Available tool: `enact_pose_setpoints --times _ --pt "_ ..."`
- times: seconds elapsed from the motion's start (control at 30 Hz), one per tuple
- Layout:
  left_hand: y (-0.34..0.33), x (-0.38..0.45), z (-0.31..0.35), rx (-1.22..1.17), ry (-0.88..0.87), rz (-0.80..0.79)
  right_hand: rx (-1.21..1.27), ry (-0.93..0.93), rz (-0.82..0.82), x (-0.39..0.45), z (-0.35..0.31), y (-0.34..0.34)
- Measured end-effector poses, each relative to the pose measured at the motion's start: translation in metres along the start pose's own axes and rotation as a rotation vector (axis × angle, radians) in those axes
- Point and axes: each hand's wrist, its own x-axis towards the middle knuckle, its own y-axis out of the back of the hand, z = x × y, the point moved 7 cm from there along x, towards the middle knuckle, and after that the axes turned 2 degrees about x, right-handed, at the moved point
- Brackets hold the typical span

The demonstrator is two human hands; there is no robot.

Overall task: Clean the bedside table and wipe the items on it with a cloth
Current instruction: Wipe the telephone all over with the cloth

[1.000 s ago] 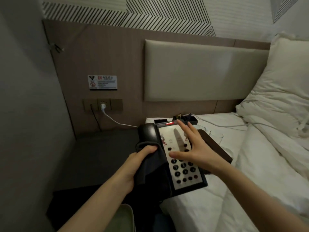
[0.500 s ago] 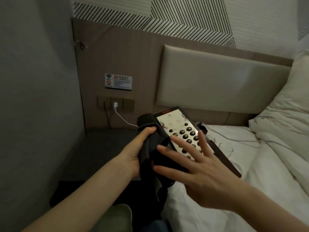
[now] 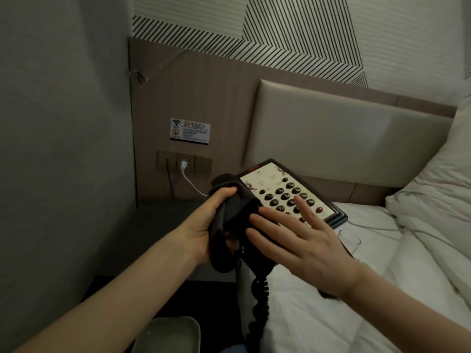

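Observation:
A black desk telephone (image 3: 277,184) with a white keypad face and dark round buttons is lifted and tilted above the bed's edge. My left hand (image 3: 204,225) grips its handset side through a dark cloth (image 3: 237,215) wrapped around it. My right hand (image 3: 300,240) lies flat with fingers spread over the lower keypad and the cloth, holding nothing. The coiled black cord (image 3: 257,304) hangs down from the phone. The dark grey bedside table (image 3: 158,233) sits below and to the left, in the corner by the wall.
A wall socket panel (image 3: 184,163) with a white plug and cable sits behind the table. The white bed (image 3: 331,314) and pillow (image 3: 438,189) fill the right side. A clear glass (image 3: 349,238) and a dark tray lie on the bed. A greenish slipper (image 3: 168,335) is at the bottom.
The phone was lifted off the bed and tilted up toward the headboard. My right hand slid from the keypad's top down to its lower part. The left hand kept its hold.

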Motion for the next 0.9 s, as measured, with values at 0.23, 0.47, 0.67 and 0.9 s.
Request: enact_pose_setpoints --times 0.23,0.47,0.67,0.9 --pt "0.007 -0.008 0.010 0.089 -0.070 -0.159 0.054 -0.156 0.105 0.003 0.010 0.006" --pt "-0.002 -0.009 0.013 -0.053 -0.219 -0.220 0.078 -0.159 0.180 0.012 0.010 0.011" --pt "-0.006 -0.012 0.017 -0.134 -0.247 -0.170 0.151 -0.188 0.198 0.018 0.009 0.010" --pt "-0.006 -0.015 0.021 -0.091 -0.224 -0.162 0.290 -0.315 0.221 0.021 0.018 0.016"
